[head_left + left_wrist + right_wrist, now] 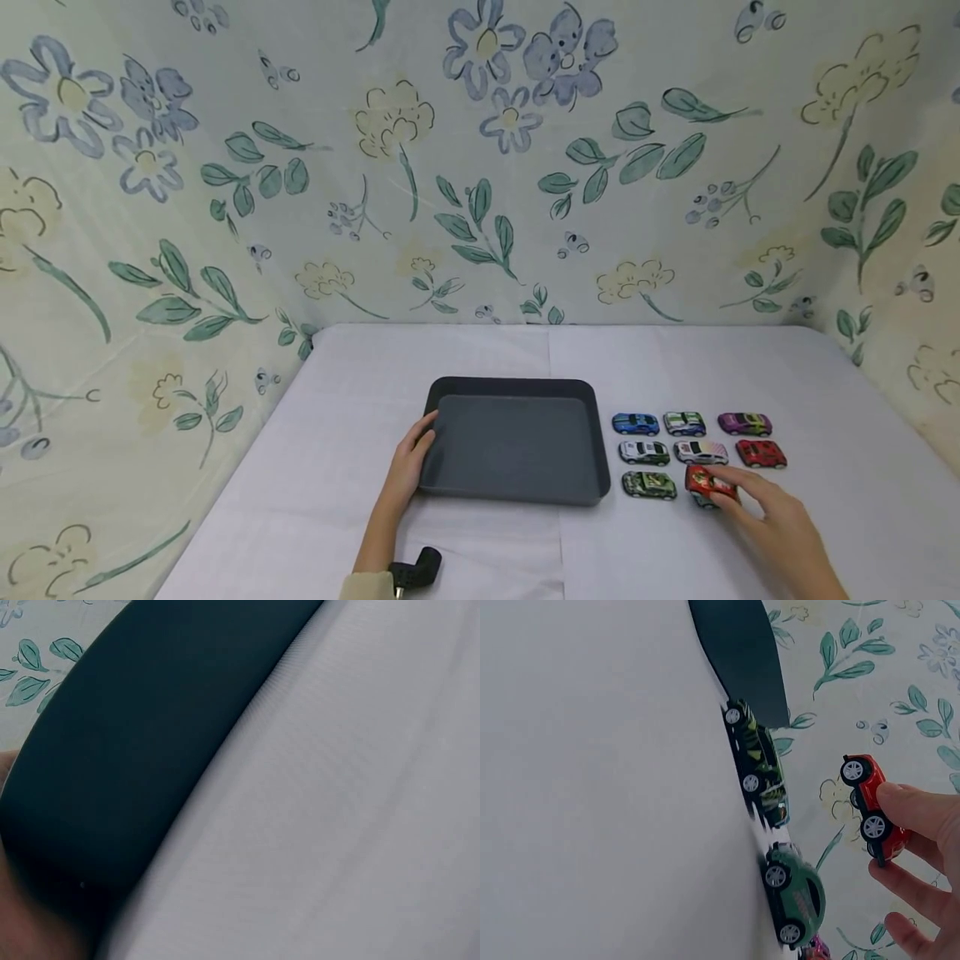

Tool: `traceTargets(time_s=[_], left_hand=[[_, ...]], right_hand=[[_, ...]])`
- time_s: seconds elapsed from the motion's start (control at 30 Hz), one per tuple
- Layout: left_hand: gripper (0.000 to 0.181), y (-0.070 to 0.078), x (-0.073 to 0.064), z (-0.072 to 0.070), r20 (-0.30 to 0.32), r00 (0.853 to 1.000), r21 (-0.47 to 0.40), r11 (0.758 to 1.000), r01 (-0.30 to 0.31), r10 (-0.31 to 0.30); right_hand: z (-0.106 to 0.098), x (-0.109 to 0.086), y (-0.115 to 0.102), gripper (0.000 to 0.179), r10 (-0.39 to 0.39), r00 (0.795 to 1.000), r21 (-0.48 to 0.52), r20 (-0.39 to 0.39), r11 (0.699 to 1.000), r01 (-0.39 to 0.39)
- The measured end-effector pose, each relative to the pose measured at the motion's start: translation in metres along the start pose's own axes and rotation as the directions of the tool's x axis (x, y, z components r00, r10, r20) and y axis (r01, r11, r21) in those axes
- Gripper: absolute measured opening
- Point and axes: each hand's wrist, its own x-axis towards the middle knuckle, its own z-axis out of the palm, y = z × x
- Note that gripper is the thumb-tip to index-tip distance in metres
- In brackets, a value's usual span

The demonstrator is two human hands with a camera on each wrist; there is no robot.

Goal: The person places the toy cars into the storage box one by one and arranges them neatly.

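Note:
My right hand (780, 521) pinches a small red toy car (874, 806) between thumb and fingers, raised off the table. A green toy car (796, 896) stands on the cloth just under it, mostly covered in the head view. To the left of that is a camouflage-patterned toy car (649, 485). At the other side, my left hand (407, 462) grips the left edge of a dark grey rectangular tray (510, 387), whose inside holds nothing. The left wrist view shows the tray's outer wall (150, 727) close up, with the fingers mostly out of sight.
Behind the red car, several toy cars stand in rows right of the tray: a blue one (635, 424), a purple one (745, 424), another red one (761, 454) and white-patterned ones (701, 452). White cloth (285, 533) covers the table. Flowered fabric (480, 208) hangs behind.

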Motion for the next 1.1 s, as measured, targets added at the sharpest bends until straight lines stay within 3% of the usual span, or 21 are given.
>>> traceTargets(time_s=[0.47,0.77,1.1], left_hand=[[0.039,-0.001,0.001,0.001,-0.002,1.0,0.012,1.0,-0.011,0.011],[0.04,-0.004,-0.001,0.001,-0.006,0.994,0.059,0.993,-0.107,0.107],[0.039,-0.004,0.002,0.0,-0.007,1.0,0.015,1.0,-0.019,0.019]], right_hand=[[0.0,0.005,-0.043,0.035,-0.068,0.994,-0.031,-0.084,0.997,0.066],[0.012,0.013,-0.064,0.036,-0.143,0.981,0.019,-0.128,0.989,0.147],[0.035,0.021,-0.088,0.037,-0.239,0.962,0.006,-0.132,0.97,0.242]])
